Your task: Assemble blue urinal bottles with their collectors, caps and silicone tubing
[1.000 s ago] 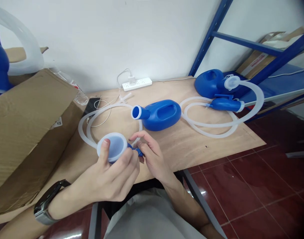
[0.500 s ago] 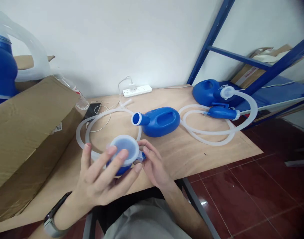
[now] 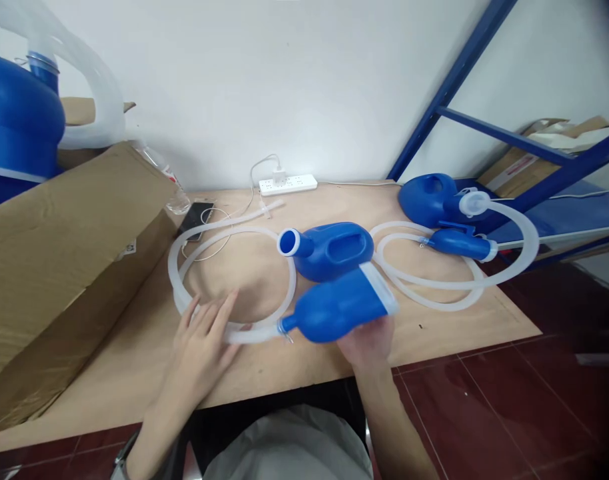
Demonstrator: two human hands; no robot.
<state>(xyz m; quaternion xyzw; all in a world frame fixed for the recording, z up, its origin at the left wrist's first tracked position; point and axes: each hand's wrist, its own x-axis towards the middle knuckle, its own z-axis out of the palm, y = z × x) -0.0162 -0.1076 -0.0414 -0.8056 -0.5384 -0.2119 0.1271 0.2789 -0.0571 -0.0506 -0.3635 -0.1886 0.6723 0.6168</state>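
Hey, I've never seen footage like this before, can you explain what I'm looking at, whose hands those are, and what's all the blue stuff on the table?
The picture comes from a camera worn on a person's head, looking down at their own two bare hands. The right hand holds a blue funnel-shaped cup with a pale rim; a clear hose joins its narrow end and loops over the wooden table. The left hand rests open on that hose. Behind lies a blue bottle with a handle hole. Farther right sits a second set with its own hose. A cardboard box stands at left, a power strip by the wall.
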